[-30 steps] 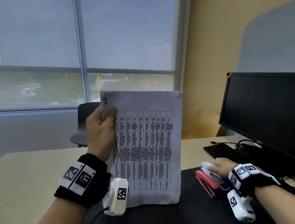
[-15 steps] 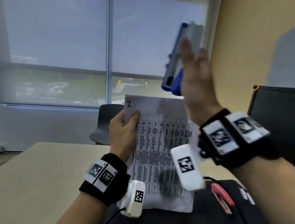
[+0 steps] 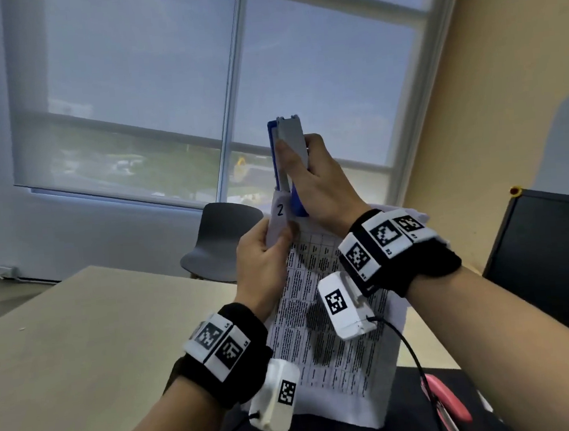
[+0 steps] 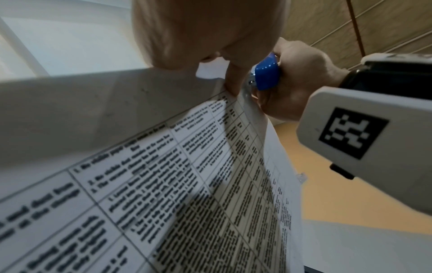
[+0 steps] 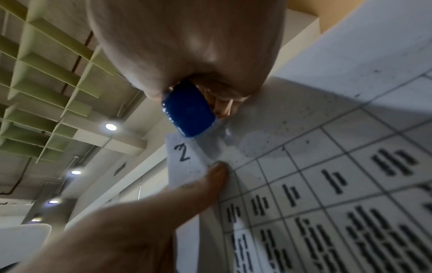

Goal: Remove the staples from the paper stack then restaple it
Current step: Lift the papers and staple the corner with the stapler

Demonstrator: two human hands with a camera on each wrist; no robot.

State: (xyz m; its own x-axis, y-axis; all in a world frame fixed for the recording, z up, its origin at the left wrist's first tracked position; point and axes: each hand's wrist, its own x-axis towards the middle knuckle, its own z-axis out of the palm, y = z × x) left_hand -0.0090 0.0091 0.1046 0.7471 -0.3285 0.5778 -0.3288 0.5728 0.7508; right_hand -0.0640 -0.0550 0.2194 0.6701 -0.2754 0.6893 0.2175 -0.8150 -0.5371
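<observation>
- Blue stapler (image 3: 289,166) is clasped upright in the right hand (image 3: 321,184), its mouth over the sheets' corner.
- Left hand (image 3: 263,262) pinches the paper stack (image 3: 338,331) just below that corner (marked "2"), steadying it for stapling.

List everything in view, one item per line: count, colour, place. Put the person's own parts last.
paper stack: one, white with a black printed table, held upright over the desk
stapler: one, blue and grey, at the stack's top left corner
second stapler: one, pink, on the dark mat at lower right
desk: one, beige
chair: one, dark grey, behind the desk
monitor: one, black, at right
left hand: one, pinches the stack's corner
right hand: one, grips the blue stapler
</observation>
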